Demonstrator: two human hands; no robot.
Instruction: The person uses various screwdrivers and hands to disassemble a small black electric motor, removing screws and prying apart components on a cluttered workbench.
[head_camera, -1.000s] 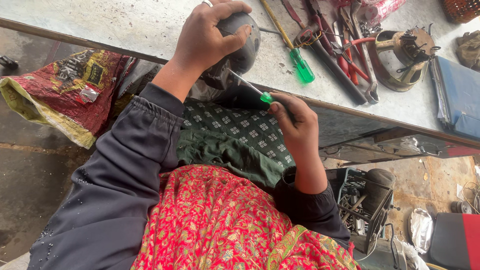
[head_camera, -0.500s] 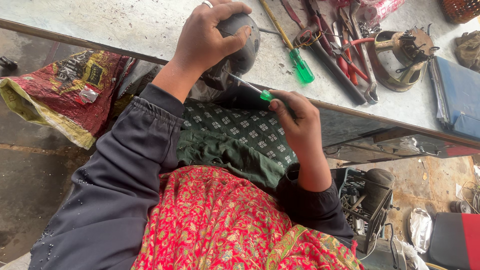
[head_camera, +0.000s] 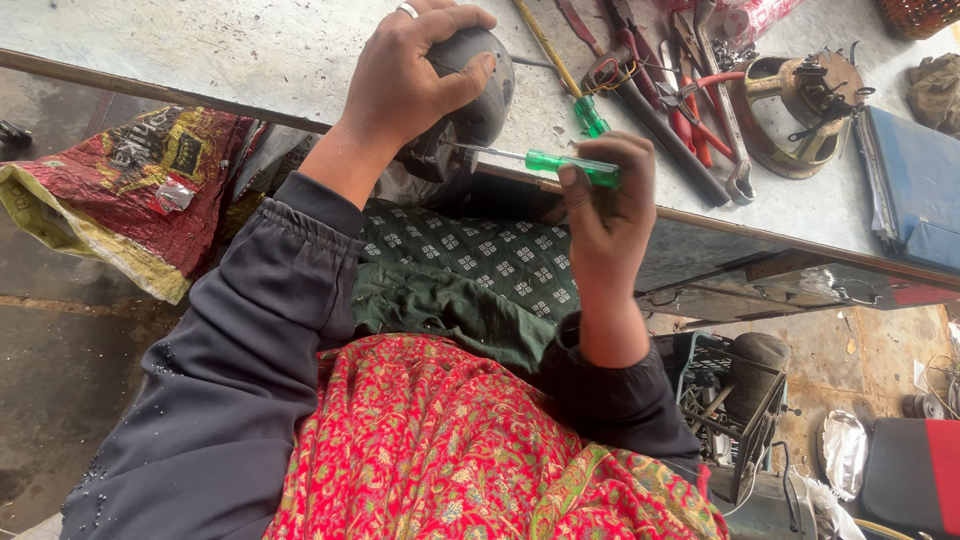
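1. Grey, worn workbench top (head_camera: 250, 50) fills the upper part of the frame, its edge running from upper left down to the right.
2. Our left hand (head_camera: 415, 75) wraps curled fingers over a rounded dark grey metal housing (head_camera: 480, 95) sitting at the bench edge, upper centre.
3. Our right hand (head_camera: 605, 215) pinches a green-handled screwdriver (head_camera: 570, 165), its thin shaft pointing left into the housing.
4. Further right on the bench lie red-handled pliers (head_camera: 685, 120) and a round rusty metal part (head_camera: 795, 110).
5. At left, below the bench, we see a crumpled red and yellow sack (head_camera: 110, 210).
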